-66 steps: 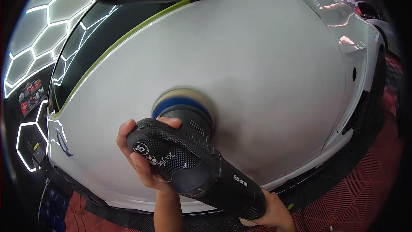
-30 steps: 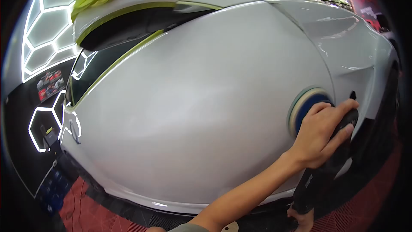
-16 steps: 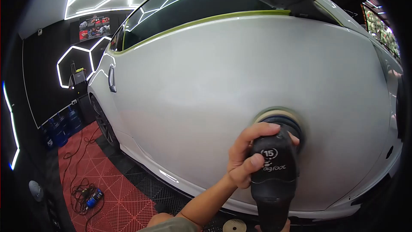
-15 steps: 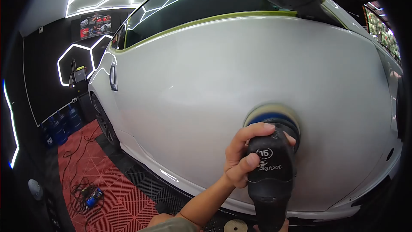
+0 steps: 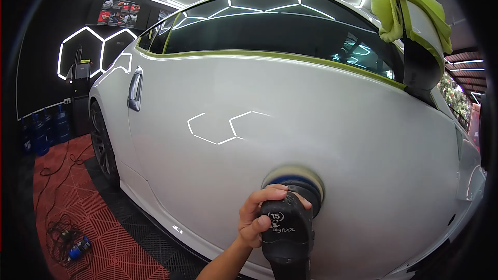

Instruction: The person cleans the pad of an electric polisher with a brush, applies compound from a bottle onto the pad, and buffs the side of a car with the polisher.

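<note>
A black polisher [image 5: 287,228] marked "15" and "BigFoot" lies with its round pad [image 5: 317,180] against the white car door [image 5: 342,124]. My left hand [image 5: 254,217] is closed around the polisher's head, fingers over the top and thumb on the near side. The pad's rim looks pale and blurred, with a blue layer behind it. The rear handle of the polisher runs out of the bottom of the view, and my right hand is out of sight.
Yellow-green tape [image 5: 228,53] edges the window. A yellow-green towel [image 5: 389,13] drapes the side mirror [image 5: 421,67]. At the left, a blue bottle [image 5: 79,249] and cables [image 5: 56,233] lie on the red floor tiles [image 5: 114,243]. Blue water jugs [image 5: 39,135] stand by the wall.
The view has tilted up, bringing the whole mirror and towel in. The polisher and my left hand now sit lower and further left against the door. My right hand's fingertips have left the bottom edge.
</note>
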A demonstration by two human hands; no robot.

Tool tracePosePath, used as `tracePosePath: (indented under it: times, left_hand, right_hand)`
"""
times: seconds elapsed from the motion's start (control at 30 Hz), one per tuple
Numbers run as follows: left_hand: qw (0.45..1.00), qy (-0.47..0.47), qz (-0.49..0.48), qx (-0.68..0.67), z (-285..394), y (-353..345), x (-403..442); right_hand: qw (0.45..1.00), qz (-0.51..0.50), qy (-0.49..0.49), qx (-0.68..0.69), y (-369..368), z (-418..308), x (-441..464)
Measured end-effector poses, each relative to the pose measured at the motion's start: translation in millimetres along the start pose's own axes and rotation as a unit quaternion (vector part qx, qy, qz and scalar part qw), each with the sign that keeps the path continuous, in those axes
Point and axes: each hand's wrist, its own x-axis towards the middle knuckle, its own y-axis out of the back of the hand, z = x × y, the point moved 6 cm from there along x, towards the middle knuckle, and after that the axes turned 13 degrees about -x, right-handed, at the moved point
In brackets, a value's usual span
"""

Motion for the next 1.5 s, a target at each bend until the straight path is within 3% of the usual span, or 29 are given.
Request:
tracePosePath:
  times: [0.07, 0.1, 0.27, 0.37, 0.47, 0.57, 0.73, 0.83, 0.87, 0.9, 0.97, 1.03, 1.1, 1.2, 1.27, 1.3, 1.37, 1.5]
  left_hand:
    - [1.0, -0.011, 0.023, -0.005, 12.0, 12.1, 2.3]
    - [1.0, -0.008, 0.023, -0.011, 16.7, 16.7, 2.7]
    - [0.997, -0.057, 0.053, 0.001, 37.3, 46.7, -1.3]
    - [0.995, -0.079, 0.044, 0.047, 53.7, 63.5, -1.6]
    - [0.991, -0.106, 0.057, 0.065, 68.8, 72.2, 1.6]
    - [0.985, -0.131, 0.095, 0.065, 87.5, 94.9, -3.7]
    - [0.974, -0.156, 0.152, 0.057, 88.6, 99.6, -8.1]
    - [0.984, -0.147, 0.081, 0.067, 63.1, 70.4, -0.7]
    - [0.98, -0.126, 0.135, 0.075, 50.1, 58.2, -5.4]
    - [0.983, -0.113, 0.132, 0.063, 33.3, 41.2, -4.2]
    - [0.979, -0.13, 0.132, 0.085, 5.2, 14.7, -6.3]
    - [0.979, -0.127, 0.119, 0.11, -18.3, -1.1, -12.5]
    - [0.993, -0.079, 0.031, 0.079, -45.5, -37.5, -11.8]
    - [0.996, -0.073, 0.031, 0.033, -93.1, -75.5, -9.9]
    - [0.994, -0.08, 0.019, 0.066, -121.8, -102.1, -6.5]
    - [0.995, -0.075, 0.011, 0.06, -140.8, -120.3, -7.3]
    - [0.993, -0.061, 0.009, 0.097, -174.1, -154.6, -4.9]
    - [0.987, -0.062, -0.006, 0.145, -234.7, -218.3, -1.6]
  right_hand:
    - [0.98, -0.104, -0.167, -0.029, -12.9, -16.1, -1.9]
    - [0.98, -0.1, -0.173, -0.027, -18.4, -15.9, -3.3]
    - [0.997, -0.014, 0.054, -0.047, -57.6, -16.3, 8.9]
    - [0.995, 0.053, 0.085, 0.03, -82.7, -9.0, 8.1]
    - [0.996, -0.024, 0.053, -0.07, -98.1, -27.2, 19.7]
    - [0.994, -0.093, -0.009, -0.065, -107.4, -42.1, 28.4]
    - [0.995, -0.082, 0.009, -0.059, -79.7, -61.0, 32.0]
    - [0.996, -0.073, 0.022, -0.043, -48.2, -42.5, 28.3]
    - [0.996, -0.071, 0.027, -0.049, -34.6, -31.7, 27.1]
    - [0.997, -0.06, 0.015, -0.044, -17.3, -16.8, 25.8]
    - [0.993, -0.032, 0.085, -0.081, 17.8, -0.5, 19.5]
    - [0.996, -0.03, 0.049, -0.069, 47.6, 17.0, 12.2]
    - [0.998, -0.036, 0.011, -0.055, 78.8, 30.9, 5.2]
    - [0.998, -0.027, -0.043, -0.042, 123.7, 56.5, -11.5]
    - [0.999, 0.014, 0.03, 0.012, 153.9, 68.8, -14.9]
    - [0.999, 0.024, 0.027, 0.017, 170.9, 84.4, -15.6]
    - [0.994, -0.093, -0.044, -0.028, 182.2, 117.4, -17.8]
    - [0.998, -0.032, -0.016, 0.047, 221.8, 165.3, -33.7]
